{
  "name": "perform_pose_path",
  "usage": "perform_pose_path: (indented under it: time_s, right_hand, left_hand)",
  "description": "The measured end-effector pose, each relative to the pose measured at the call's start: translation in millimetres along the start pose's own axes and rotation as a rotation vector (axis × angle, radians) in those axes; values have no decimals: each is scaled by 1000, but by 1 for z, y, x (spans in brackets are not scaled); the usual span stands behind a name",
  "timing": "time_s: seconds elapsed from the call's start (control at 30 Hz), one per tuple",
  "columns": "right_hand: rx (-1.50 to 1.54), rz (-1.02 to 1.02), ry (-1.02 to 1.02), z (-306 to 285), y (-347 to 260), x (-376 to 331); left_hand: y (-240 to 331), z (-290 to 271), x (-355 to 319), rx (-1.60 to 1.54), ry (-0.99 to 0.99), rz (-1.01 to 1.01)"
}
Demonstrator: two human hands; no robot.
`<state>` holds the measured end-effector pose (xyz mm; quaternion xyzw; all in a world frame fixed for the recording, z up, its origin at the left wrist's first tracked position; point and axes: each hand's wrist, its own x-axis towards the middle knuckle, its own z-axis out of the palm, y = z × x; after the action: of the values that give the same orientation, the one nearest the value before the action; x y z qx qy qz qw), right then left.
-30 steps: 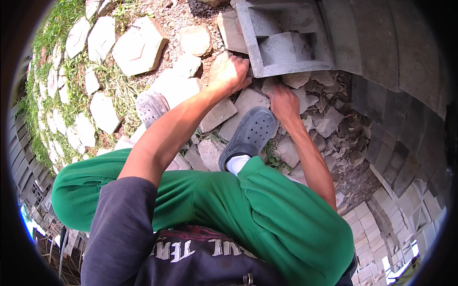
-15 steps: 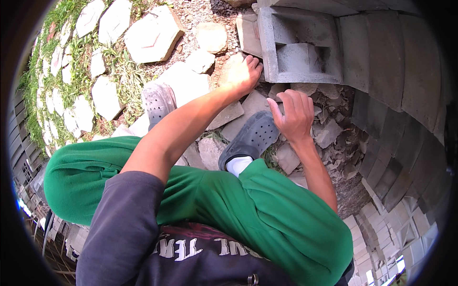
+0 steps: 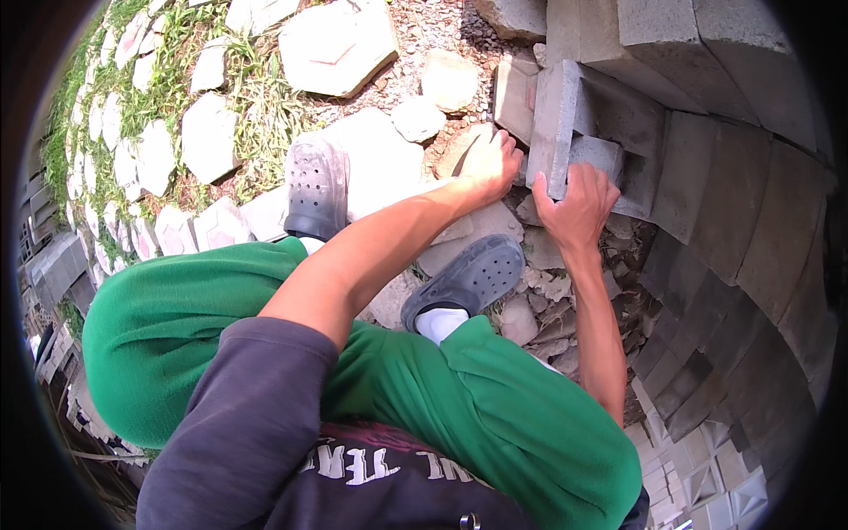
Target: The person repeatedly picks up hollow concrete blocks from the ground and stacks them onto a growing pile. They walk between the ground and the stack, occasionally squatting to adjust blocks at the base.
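A grey hollow concrete block (image 3: 554,124) stands on the ground against the wall, tilted slightly, its recessed side facing up. My right hand (image 3: 579,208) grips its near edge, thumb on the outside and fingers reaching over into the hollow. Just left of the block, my left hand (image 3: 493,166) is closed, its fingers curled down close to the block's side. What those fingers hold, if anything, is hidden. A flat brownish stone (image 3: 459,148) lies beside the left hand.
Stacked grey blocks (image 3: 733,168) form a wall on the right. Rubble (image 3: 552,309) lies below the block. Pale paving slabs (image 3: 340,44) and grass (image 3: 261,115) spread to the left. My clogs (image 3: 318,185) rest on the stones.
My right hand has gone from hovering open below the block to gripping its near edge. The block now looks tilted. The left hand stays at its side; the view has also shifted.
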<state>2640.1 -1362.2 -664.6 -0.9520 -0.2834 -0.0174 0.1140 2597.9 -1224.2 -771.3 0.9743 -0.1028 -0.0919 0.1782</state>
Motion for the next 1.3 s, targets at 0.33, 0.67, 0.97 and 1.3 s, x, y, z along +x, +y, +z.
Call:
perform_pose_path:
  time_s: [0.33, 0.67, 0.97, 1.3]
  right_hand:
    - [34, -3, 18, -3, 3, -1]
    - [65, -73, -9, -3, 8, -6]
    - [38, -129, -80, -9, 7, -5]
    - [90, -104, -67, -18, 8, 1]
  left_hand:
    - [-6, -10, 14, 9, -136, 90]
    - [-24, -11, -26, -230, 6, 79]
    - [-28, -43, -115, -327, -278, -11]
    - [-24, -48, -135, -294, -378, -160]
